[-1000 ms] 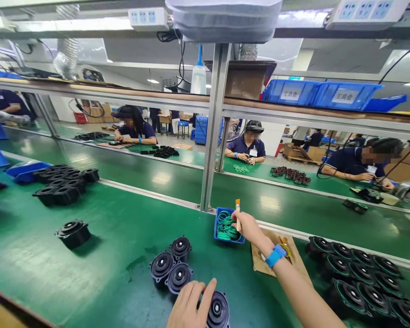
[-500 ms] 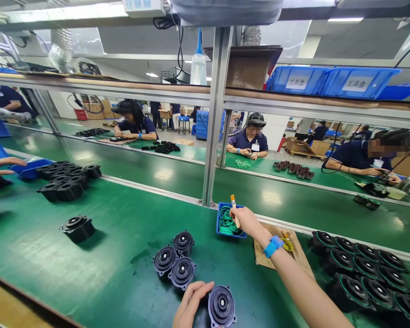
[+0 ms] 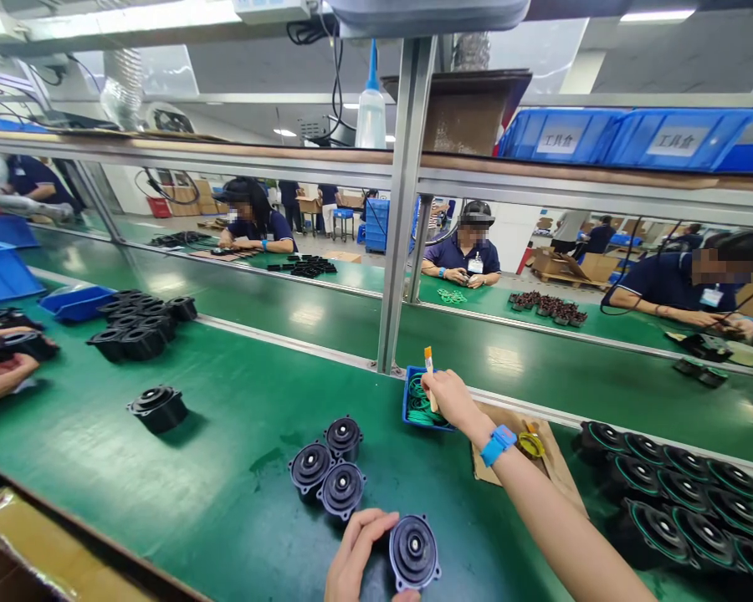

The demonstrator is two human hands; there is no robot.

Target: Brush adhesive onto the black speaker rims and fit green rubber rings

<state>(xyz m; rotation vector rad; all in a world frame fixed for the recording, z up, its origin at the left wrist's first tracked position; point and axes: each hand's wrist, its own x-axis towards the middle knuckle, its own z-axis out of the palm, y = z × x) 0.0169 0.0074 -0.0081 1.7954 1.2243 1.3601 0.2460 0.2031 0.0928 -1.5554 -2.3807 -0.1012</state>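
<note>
L hand (image 3: 355, 558): gripping black part (image 3: 415, 552) at bottom ctr, fingers at far edge, thumb at near edge.
R hand (image 3: 452, 397): closed on brush (image 3: 432, 397), orange end up, over blue bin (image 3: 406, 405).
Blue bin: w/ green rings (image 3: 420, 411) inside.
Trio (image 3: 337, 477): more blk parts, bunched just beyond L hand.
Cardboard (image 3: 555, 460): near R wrist, w/ yellow dish (image 3: 530, 446).
Far R: rows (image 3: 676, 487) of blk parts w/ green rings on.
</note>
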